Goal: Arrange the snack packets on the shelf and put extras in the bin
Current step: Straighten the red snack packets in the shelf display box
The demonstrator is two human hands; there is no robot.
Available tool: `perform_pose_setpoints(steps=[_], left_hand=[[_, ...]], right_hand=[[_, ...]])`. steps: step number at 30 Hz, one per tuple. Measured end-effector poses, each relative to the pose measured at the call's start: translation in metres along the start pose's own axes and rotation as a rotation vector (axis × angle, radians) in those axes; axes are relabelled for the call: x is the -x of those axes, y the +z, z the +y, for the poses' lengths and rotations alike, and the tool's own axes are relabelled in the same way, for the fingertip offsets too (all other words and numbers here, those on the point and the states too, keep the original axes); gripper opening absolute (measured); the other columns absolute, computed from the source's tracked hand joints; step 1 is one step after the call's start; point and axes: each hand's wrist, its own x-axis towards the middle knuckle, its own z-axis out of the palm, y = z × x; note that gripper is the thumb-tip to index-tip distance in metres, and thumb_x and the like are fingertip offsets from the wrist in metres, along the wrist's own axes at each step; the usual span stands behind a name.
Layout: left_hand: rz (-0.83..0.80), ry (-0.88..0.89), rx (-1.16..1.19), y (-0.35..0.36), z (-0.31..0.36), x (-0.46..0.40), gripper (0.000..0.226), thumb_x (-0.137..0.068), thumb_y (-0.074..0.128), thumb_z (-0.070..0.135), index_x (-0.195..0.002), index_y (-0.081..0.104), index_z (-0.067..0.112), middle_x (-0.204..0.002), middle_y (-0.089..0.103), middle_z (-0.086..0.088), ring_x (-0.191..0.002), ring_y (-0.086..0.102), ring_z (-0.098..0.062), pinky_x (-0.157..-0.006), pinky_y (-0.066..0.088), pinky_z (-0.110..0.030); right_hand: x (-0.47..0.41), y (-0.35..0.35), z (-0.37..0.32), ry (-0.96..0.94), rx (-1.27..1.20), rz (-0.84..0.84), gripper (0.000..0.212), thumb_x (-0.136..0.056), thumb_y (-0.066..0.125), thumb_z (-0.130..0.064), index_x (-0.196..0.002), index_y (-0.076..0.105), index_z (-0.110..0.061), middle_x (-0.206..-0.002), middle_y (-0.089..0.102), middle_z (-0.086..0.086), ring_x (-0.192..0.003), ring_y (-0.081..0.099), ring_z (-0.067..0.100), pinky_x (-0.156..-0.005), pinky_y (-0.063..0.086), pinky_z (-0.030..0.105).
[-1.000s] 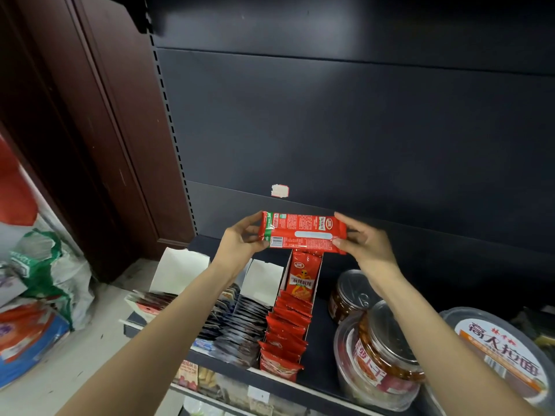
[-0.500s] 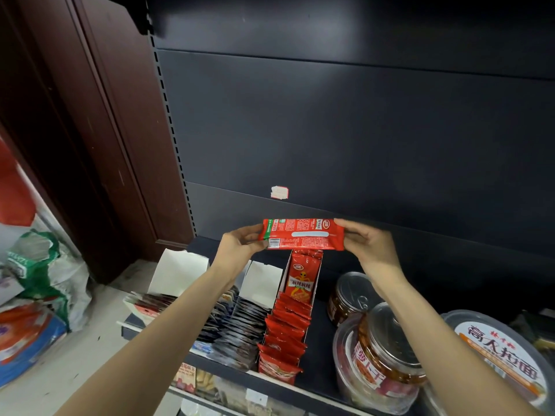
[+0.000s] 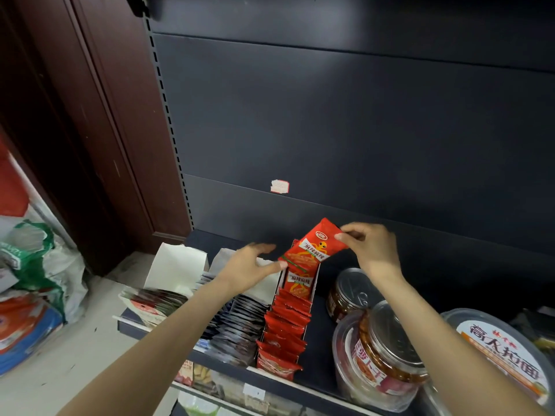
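Both hands are holding one red snack packet (image 3: 312, 246) over the back of the dark shelf (image 3: 318, 349); the packet is tilting, its upper end toward the right, its printed face toward the camera. The right hand (image 3: 372, 250) is pinching the upper right corner between thumb and fingertips — the fingers are curling closed on it; the left hand (image 3: 249, 268) is touching the lower left corner with its thumb tip, the other fingers spreading loosely and blurring a little.

Directly beneath the held packet a narrow display box (image 3: 309, 295) is sitting on the shelf, filled front to back with a row of matching red packets (image 3: 285, 328) standing upright; the held one is hanging just above the rearmost of them. To the left of that box, two more open cartons of dark packets (image 3: 240, 322) are standing side by side, white flaps raised. To the right, clear plastic jars (image 3: 381, 352) with lids are resting on the same shelf — a wider tub (image 3: 504, 349) beside them at the frame's edge. Bags (image 3: 33, 265) are lying on the floor at far left.
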Motion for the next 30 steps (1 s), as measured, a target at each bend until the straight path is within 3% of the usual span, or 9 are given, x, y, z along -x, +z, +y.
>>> perform_pose_setpoints(steps=[3,7,9,17,30], left_hand=[[-0.15,0.011,-0.133,0.006,-0.011,0.0,0.086,-0.073,0.062,0.064,-0.143,0.037,0.022,-0.15,0.034,0.001,-0.14,0.027,-0.018,-0.114,0.026,-0.037],[-0.228,0.017,-0.299,0.011,-0.015,-0.002,0.085,-0.078,0.06,0.062,-0.147,0.029,0.023,-0.156,0.022,0.002,-0.145,0.014,-0.018,-0.115,0.016,-0.037],[-0.241,0.019,-0.337,0.011,-0.013,-0.004,0.086,-0.078,0.059,0.064,-0.148,0.028,0.023,-0.156,0.022,0.002,-0.145,0.012,-0.019,-0.115,0.014,-0.036],[-0.264,0.017,-0.374,0.009,-0.014,-0.007,0.088,-0.077,0.06,0.065,-0.148,0.027,0.024,-0.155,0.024,0.002,-0.144,0.013,-0.019,-0.115,0.017,-0.039],[-0.282,0.008,-0.341,0.008,-0.011,-0.005,0.088,-0.078,0.062,0.061,-0.148,0.026,0.022,-0.156,0.022,0.002,-0.145,0.01,-0.018,-0.115,0.016,-0.04]], right_hand=[[-0.001,0.005,0.003,-0.003,0.081,-0.109,0.023,-0.089,0.061,-0.026,-0.107,0.067,-0.013,-0.108,0.068,0.004,-0.101,0.062,0.019,-0.082,0.049,0.03],[-0.005,0.005,0.003,0.008,0.068,-0.166,0.026,-0.092,0.056,-0.024,-0.112,0.063,-0.009,-0.112,0.065,0.008,-0.101,0.063,0.023,-0.087,0.052,0.037],[-0.009,0.001,0.004,0.019,0.024,-0.183,0.026,-0.093,0.055,-0.022,-0.113,0.063,-0.008,-0.111,0.065,0.01,-0.096,0.064,0.024,-0.084,0.055,0.04],[-0.013,0.002,0.014,0.105,-0.161,-0.229,0.022,-0.09,0.06,-0.014,-0.11,0.064,-0.006,-0.106,0.065,0.011,-0.1,0.063,0.022,-0.067,0.054,0.025],[-0.016,0.04,0.014,0.111,-0.071,-0.436,0.024,-0.089,0.062,-0.015,-0.112,0.063,-0.009,-0.105,0.067,0.01,-0.089,0.065,0.018,-0.066,0.052,0.023]])
